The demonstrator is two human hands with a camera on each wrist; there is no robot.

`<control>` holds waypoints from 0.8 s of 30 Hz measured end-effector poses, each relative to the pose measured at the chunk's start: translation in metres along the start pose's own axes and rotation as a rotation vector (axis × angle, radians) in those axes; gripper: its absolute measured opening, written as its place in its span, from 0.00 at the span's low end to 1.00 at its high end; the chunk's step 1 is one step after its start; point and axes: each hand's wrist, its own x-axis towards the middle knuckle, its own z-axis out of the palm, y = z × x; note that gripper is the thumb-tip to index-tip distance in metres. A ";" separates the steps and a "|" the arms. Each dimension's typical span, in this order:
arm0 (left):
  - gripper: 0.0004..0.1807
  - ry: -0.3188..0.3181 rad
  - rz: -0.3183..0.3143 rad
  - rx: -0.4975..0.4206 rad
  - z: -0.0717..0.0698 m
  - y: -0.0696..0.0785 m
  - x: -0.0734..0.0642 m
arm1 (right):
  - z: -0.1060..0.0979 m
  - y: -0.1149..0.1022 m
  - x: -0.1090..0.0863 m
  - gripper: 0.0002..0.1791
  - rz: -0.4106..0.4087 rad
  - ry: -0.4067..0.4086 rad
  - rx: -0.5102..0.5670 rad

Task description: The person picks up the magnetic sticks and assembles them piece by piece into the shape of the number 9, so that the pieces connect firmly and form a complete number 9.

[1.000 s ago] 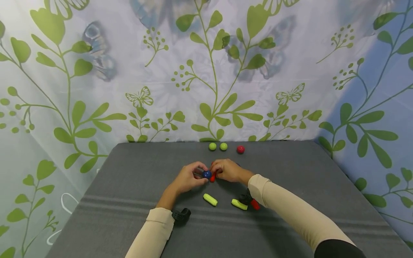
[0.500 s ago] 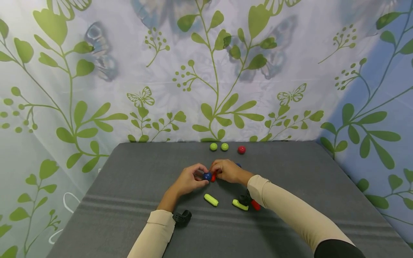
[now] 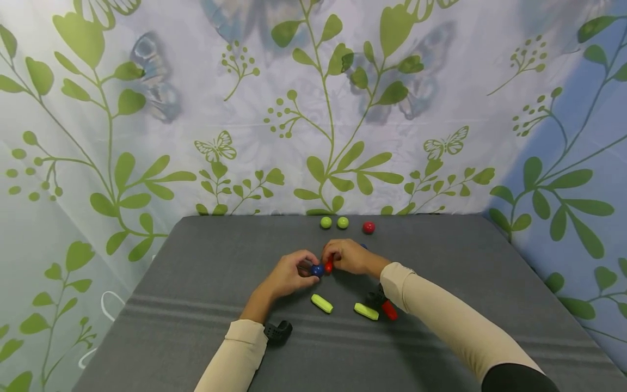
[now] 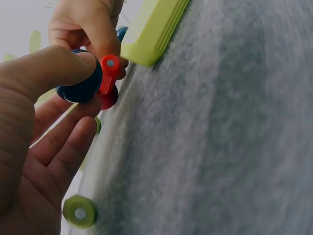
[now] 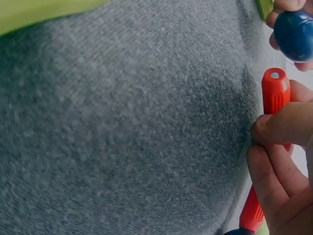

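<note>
In the head view my left hand (image 3: 290,276) pinches a shiny blue ball (image 3: 317,270) between thumb and fingers. Just right of it, my right hand (image 3: 349,257) grips a short red magnetic rod (image 3: 329,267). The rod's bare end, with a pale round disc, points toward the ball in the right wrist view; a small gap separates rod (image 5: 276,93) and ball (image 5: 294,36). Lower in that view, a red rod section (image 5: 252,211) meets a second blue ball (image 5: 239,232); my fingers hide whether it belongs to the held rod.
On the grey table (image 3: 220,245), two lime balls (image 3: 334,222) and a red ball (image 3: 369,227) sit along the back edge. Nearer me lie a lime rod (image 3: 321,303), another lime rod (image 3: 366,311) and a red rod (image 3: 389,310) beside my right wrist camera.
The held red rod has shifted slightly right, leaving a small gap to the blue ball it looked close against. Both hands keep their grips; the head view has shifted slightly.
</note>
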 end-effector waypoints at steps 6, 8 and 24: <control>0.18 -0.027 -0.004 0.028 0.003 0.007 0.003 | -0.003 0.000 0.001 0.18 0.011 -0.003 -0.007; 0.18 -0.027 0.000 0.028 0.004 0.008 0.003 | -0.003 -0.001 0.001 0.18 0.009 -0.001 -0.006; 0.18 -0.020 -0.015 0.042 0.007 0.010 -0.002 | -0.002 0.003 0.000 0.18 0.005 -0.001 0.026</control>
